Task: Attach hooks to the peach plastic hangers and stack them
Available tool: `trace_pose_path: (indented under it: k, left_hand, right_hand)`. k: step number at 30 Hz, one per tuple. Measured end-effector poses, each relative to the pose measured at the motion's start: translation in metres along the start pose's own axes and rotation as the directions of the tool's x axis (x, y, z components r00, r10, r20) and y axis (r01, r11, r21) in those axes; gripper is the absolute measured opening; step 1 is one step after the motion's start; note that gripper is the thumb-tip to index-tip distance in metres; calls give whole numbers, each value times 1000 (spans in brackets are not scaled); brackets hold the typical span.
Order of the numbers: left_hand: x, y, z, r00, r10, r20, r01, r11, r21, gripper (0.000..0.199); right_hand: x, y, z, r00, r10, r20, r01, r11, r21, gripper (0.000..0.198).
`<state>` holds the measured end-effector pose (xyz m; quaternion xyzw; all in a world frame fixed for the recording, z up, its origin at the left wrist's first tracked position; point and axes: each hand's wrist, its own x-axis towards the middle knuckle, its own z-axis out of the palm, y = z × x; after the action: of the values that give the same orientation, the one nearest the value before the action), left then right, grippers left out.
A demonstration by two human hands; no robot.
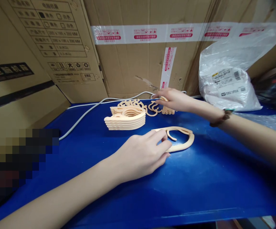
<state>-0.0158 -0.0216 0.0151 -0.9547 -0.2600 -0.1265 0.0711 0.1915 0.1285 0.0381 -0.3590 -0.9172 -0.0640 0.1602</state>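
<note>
My left hand (145, 156) is closed on the left end of a cream folding hanger (186, 144) that lies on the blue table; its curved hook shows inside the loop. Farther back, my right hand (173, 98) reaches over a small stack of cream hanger parts (168, 110), fingers stretched out and apart, at or just above them. Loose cream hooks (152, 109) lie just left of those parts. A neat stack of several folded cream hangers (125, 122) stands left of centre, with more cream hooks (130, 103) behind it.
A white cable (80, 119) runs along the back and left of the blue table (199, 190). Cardboard boxes (133, 63) wall off the back and left. A white plastic bag with a label (228, 82) sits at the back right, and clear plastic film (268, 122) lies before it.
</note>
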Motion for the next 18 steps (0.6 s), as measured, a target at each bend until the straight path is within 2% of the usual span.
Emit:
trace_pose_path:
  k: [4,9,13,18]
  left_hand:
    - [-1,-1,2,1000,-5,2,5,1000,-13,26]
    - [-1,-1,1,1000,-21,9,21,1000,-16,27]
    - [1,-2,0,999,-39,-6,38,999,-16,26]
    - [1,-3,0,999,-33,-30,33,999,-11,26]
  right_hand:
    - [-33,16,-13,995,103,-7,-103,986,-130,38]
    - [-65,12,-11,980,198,-12,-195,954,-228,42]
    - [-71,5,-6,979,202,-31,-202,927,-315,41]
    - [-72,4,-3,973,227,-27,-224,923,-314,36]
